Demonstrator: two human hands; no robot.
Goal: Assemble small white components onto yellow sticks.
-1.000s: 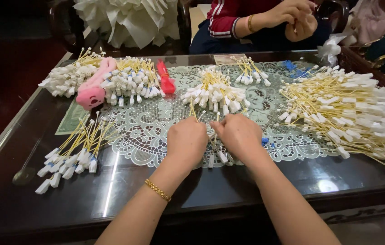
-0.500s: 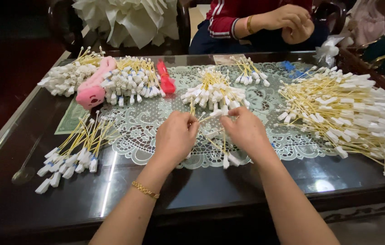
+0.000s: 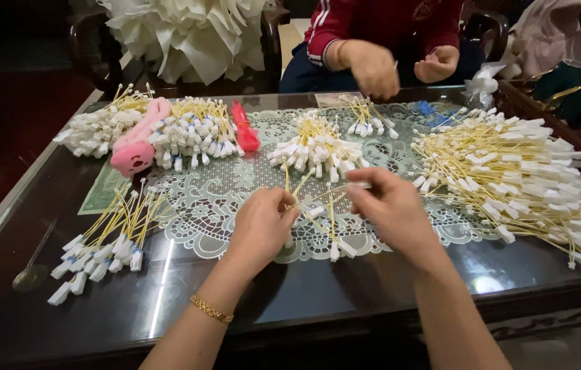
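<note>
The left hand [image 3: 263,226] is curled, its fingertips pinched around the yellow cords of a few small white plastic tags with yellow string loops [image 3: 318,212]. The right hand [image 3: 390,209] sits just beside it at 3 o'clock, thumb and forefinger closed on 1 white tag end at its upper edge. The 2 hands are close together but not touching, with the loose tags fanned out between and below them on the pale green lace table runner [image 3: 236,185]. How many cords the left hand grips is hard to tell, since its fingers hide them. A thin gold chain bracelet [image 3: 212,310] circles the left wrist.

At 12 o'clock from the hands lies a mid-sized heap of the same tags [image 3: 314,147]. At 3 o'clock spreads the largest pile of tags [image 3: 516,175]. At 9 o'clock a loose bundle of tags [image 3: 109,240] rests on the dark glossy glass-topped table [image 3: 64,322]. At 10 to 11 o'clock are 2 more heaps with a pink plush toy [image 3: 138,140] between them, and a red plastic object [image 3: 244,129] just beyond.

Across the table, at 12 to 1 o'clock, another person in a red top [image 3: 386,20] works with both hands over a small tag cluster [image 3: 369,120].
</note>
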